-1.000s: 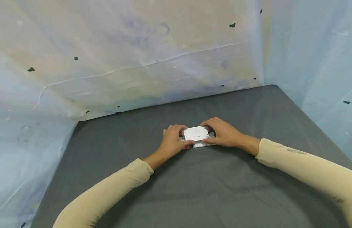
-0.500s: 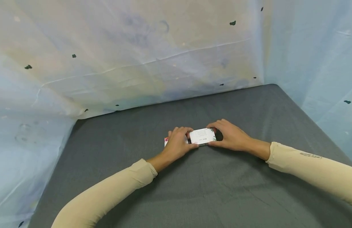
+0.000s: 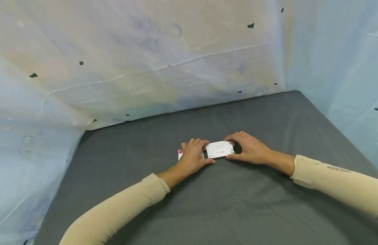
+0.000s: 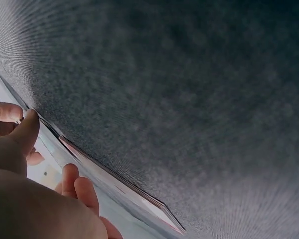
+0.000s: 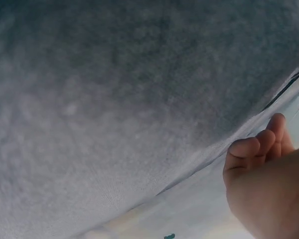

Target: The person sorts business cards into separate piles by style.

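Observation:
A white card point(image 3: 220, 149) with printed text and leafy corners lies between my two hands in the head view. Thumb and fingers of my left hand point(image 3: 192, 156) pinch its left end. At the right end, my right hand point(image 3: 251, 149) grips it with the thumb on the near edge and fingers on the far edge. Partly hidden under my left hand is another white card point(image 3: 180, 154) with pink flowers. The left wrist view shows this flat floral card point(image 4: 122, 185) lying on the cloth beside curled fingers point(image 4: 84, 191). A dark strip shows between the two cards.
Grey cloth point(image 3: 152, 136) covers the surface, with creases toward the near side. Pale, patterned sheeting point(image 3: 164, 81) rises behind it, and bluish sheeting point(image 3: 345, 68) stands at the right.
Both hands have moved right with the white card, mostly in the first half second. The flowered card at the left has come into view beside my left hand.

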The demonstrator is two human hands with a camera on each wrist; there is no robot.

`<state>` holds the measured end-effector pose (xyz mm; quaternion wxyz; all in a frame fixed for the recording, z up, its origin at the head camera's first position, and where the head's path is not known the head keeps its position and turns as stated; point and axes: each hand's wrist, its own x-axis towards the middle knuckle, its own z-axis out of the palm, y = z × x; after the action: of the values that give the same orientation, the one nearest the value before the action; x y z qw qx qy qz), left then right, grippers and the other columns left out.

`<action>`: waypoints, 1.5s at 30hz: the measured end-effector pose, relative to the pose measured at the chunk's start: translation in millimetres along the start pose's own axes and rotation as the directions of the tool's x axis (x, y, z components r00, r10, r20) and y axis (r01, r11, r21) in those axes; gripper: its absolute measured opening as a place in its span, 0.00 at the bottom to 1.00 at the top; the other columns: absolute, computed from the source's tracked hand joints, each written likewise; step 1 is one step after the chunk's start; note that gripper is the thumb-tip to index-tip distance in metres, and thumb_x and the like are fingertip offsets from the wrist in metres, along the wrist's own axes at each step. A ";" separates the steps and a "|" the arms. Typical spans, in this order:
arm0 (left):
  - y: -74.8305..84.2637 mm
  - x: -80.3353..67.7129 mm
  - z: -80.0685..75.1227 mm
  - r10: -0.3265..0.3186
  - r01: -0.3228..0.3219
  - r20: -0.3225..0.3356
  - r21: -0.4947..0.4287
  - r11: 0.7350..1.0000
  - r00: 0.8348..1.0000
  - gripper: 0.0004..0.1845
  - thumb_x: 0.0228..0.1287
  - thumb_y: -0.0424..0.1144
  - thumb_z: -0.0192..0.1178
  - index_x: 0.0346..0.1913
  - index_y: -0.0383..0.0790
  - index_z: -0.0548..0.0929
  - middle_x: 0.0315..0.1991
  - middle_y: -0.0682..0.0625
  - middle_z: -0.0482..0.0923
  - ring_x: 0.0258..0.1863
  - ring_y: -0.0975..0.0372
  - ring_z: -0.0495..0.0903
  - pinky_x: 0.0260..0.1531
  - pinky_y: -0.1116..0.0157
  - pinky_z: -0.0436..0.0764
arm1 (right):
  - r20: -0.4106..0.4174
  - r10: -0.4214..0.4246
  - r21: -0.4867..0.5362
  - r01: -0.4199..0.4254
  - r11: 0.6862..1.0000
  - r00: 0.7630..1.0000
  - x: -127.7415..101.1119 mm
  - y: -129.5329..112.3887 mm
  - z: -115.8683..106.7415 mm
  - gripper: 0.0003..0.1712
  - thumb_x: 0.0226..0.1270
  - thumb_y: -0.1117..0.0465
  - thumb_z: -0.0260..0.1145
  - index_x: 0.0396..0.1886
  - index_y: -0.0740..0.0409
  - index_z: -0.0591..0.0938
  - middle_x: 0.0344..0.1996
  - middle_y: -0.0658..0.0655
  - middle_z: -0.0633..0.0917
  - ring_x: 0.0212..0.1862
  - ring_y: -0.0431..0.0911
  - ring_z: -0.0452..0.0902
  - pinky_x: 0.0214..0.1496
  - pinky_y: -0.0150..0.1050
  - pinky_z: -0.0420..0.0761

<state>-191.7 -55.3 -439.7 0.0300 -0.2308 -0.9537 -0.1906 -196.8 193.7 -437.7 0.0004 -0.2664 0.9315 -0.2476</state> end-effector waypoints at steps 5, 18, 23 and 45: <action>-1.0 -1.3 0.9 0.003 -0.002 -0.016 0.049 0.999 1.000 0.39 0.46 0.62 0.75 0.60 0.48 0.78 0.38 0.57 0.75 0.44 0.61 0.71 0.46 0.55 0.57 | 0.005 0.009 0.009 -0.009 1.000 1.000 -1.1 4.0 -0.6 0.35 0.56 0.42 0.76 0.61 0.50 0.79 0.37 0.45 0.77 0.41 0.40 0.68 0.45 0.39 0.69; -3.0 -3.1 0.3 0.024 -0.022 -0.022 0.055 0.998 0.999 0.37 0.48 0.63 0.74 0.59 0.49 0.80 0.42 0.55 0.75 0.45 0.60 0.69 0.47 0.55 0.58 | 0.019 0.007 0.054 -0.008 0.999 1.000 2.7 6.3 -1.0 0.33 0.54 0.41 0.77 0.58 0.46 0.80 0.36 0.45 0.77 0.36 0.40 0.70 0.40 0.35 0.69; -3.7 -1.9 -1.0 0.011 -0.010 -0.014 0.040 0.999 1.000 0.36 0.49 0.63 0.73 0.59 0.48 0.80 0.42 0.54 0.74 0.46 0.59 0.68 0.47 0.55 0.58 | 0.025 0.012 0.058 -0.013 0.998 1.000 3.4 5.2 -1.0 0.33 0.55 0.41 0.77 0.58 0.46 0.80 0.37 0.45 0.77 0.36 0.40 0.69 0.40 0.35 0.70; -5.9 -3.2 -2.4 -0.015 0.015 0.008 0.016 1.000 1.000 0.35 0.51 0.62 0.72 0.60 0.47 0.81 0.47 0.52 0.73 0.46 0.59 0.65 0.46 0.57 0.57 | 0.057 0.001 0.030 -0.003 1.000 0.998 8.3 5.7 3.3 0.33 0.55 0.40 0.76 0.59 0.46 0.80 0.36 0.45 0.75 0.38 0.39 0.69 0.41 0.37 0.68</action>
<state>-191.6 -62.5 -440.1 0.0268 -0.2242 -0.9570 -0.1823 -206.3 192.2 -442.2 0.0313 -0.2724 0.9275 -0.2540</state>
